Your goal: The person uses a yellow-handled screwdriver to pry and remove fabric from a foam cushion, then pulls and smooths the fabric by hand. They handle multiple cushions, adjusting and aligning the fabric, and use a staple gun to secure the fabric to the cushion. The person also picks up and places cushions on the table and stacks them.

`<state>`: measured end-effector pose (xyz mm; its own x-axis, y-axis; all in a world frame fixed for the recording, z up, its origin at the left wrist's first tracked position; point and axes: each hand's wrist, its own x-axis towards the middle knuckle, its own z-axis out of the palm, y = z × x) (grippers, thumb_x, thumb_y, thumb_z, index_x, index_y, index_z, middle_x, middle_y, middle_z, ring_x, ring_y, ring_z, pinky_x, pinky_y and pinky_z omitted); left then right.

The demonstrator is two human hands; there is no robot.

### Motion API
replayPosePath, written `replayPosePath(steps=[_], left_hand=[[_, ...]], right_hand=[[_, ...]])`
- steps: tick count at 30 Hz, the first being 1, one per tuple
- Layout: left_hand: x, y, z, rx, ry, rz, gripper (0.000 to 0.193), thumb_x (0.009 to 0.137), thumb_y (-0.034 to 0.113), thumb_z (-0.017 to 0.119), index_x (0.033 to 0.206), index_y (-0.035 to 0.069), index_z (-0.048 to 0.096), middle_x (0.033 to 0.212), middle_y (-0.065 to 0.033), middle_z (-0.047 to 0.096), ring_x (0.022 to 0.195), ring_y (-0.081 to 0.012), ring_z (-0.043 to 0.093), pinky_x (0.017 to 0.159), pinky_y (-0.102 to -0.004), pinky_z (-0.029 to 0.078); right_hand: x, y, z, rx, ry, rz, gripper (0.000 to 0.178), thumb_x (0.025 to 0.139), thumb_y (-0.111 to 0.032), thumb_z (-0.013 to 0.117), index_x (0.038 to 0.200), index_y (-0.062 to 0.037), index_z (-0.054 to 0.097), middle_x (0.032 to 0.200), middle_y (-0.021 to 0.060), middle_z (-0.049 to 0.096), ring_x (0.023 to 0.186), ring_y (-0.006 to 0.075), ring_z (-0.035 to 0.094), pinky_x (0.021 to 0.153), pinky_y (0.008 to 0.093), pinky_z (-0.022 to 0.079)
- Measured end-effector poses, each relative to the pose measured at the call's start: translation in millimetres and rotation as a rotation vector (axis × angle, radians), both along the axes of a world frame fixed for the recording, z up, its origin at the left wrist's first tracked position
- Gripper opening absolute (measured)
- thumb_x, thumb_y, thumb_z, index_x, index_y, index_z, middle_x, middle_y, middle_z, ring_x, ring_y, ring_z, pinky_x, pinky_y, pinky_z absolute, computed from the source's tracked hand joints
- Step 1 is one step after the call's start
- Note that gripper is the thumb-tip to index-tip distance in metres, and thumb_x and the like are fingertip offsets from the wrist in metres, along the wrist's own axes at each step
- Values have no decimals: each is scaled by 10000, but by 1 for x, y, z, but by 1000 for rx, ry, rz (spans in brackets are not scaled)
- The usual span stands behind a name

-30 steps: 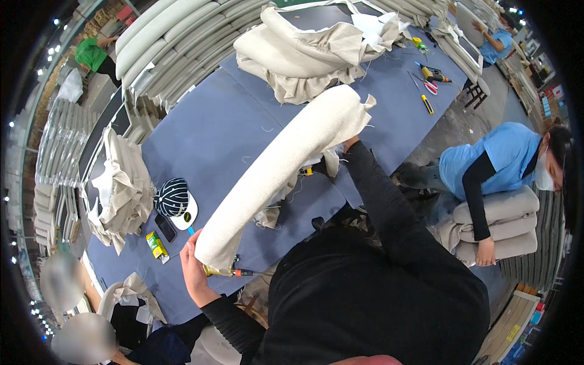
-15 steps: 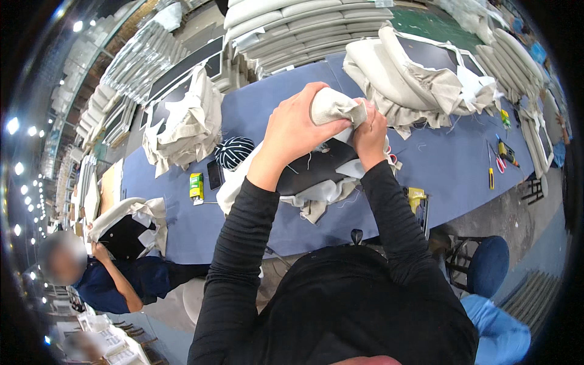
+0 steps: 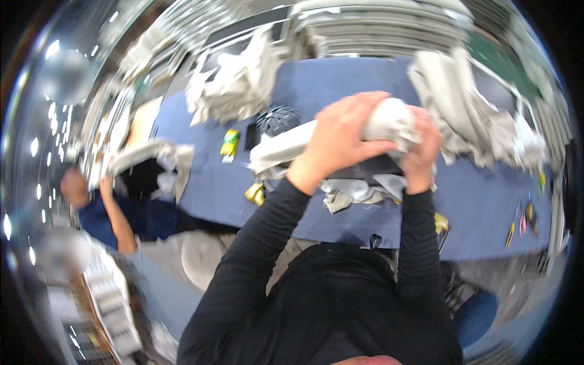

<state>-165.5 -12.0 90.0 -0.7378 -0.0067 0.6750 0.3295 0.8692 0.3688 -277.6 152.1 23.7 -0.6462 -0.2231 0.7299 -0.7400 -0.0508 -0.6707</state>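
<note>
A beige upholstered chair pad (image 3: 281,147) stands tilted in front of me on the blue table, its black underside and loose fabric edges turned toward me. My left hand (image 3: 347,131) is wrapped over its upper corner, with the thumb along the fabric. At the same corner my right hand (image 3: 424,152) grips the bunched cloth, its fingers bent and partly blurred. White and beige fabric flaps (image 3: 359,193) hang below the pad. A dark striped round object (image 3: 278,120) sits just behind the pad's left end.
On the blue table (image 3: 340,79) stand two piles of beige pads, one left (image 3: 234,85) and one right (image 3: 450,97). A yellow-green box (image 3: 230,144), a yellow tool (image 3: 257,193) and a screwdriver (image 3: 511,234) lie around. At the left, a person (image 3: 131,213) handles another pad.
The view has swung, so the table's things sit farther right in the picture. Both hands keep hold of the pad's corner. A yellow tool now shows beside my left forearm.
</note>
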Motion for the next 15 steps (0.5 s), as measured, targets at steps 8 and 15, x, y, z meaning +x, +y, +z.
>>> replayPosePath(steps=[8,15], left_hand=[[133,-89,-124,265,188,668,423,844,309,804,1195,75,770,1214,-130,765,1223,-320,679,1114,-450,448],[206,-82,-262,2240,-280,53,842,946,685,652,1609,199,468,1675,-160,327,1471,-456,398,1004,-722,450]], right_hand=[[-64,144,-114,-333,-584,-37,756,1081,-564,576,1582,-5,487,1576,212,566,1423,388,577,1171,539,500],[10,199,-74,-50,-712,337,706,1043,-378,543,1645,-26,430,1572,184,569,1396,318,593,1158,499,497]])
